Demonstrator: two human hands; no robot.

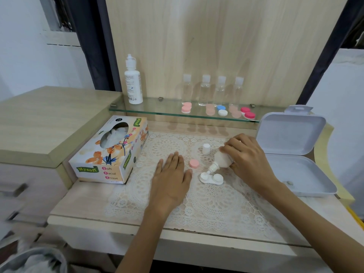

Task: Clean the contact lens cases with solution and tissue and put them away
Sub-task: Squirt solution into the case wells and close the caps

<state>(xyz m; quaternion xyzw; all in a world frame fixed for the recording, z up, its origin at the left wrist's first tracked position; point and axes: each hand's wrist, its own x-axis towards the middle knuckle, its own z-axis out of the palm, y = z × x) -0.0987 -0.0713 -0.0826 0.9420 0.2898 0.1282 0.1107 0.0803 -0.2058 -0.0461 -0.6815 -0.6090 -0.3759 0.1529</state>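
White lens case (pixel 211 179) lies on the lace mat (pixel 206 203), unheld. Right hand (pixel 248 156) wraps fingers and thumb round the small solution bottle (pixel 222 157), which is tilted nozzle-down over the case's left well; contact cannot be told. Left hand (pixel 171 174) rests flat just left of the case, fingers straight, holding nothing. Pink cap (pixel 194 163) sits just behind-left of the case.

Risks:
- The nozzle could nudge the unsteadied case, so it may slide.
- A hard squeeze could overfill the well and soak the mat.
- Tissue box (pixel 110 154) sits well left of the case, so mopping up would be slow.

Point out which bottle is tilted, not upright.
The small white squeeze bottle gripped by the right hand, nozzle down over the white lens case; the others stand upright.
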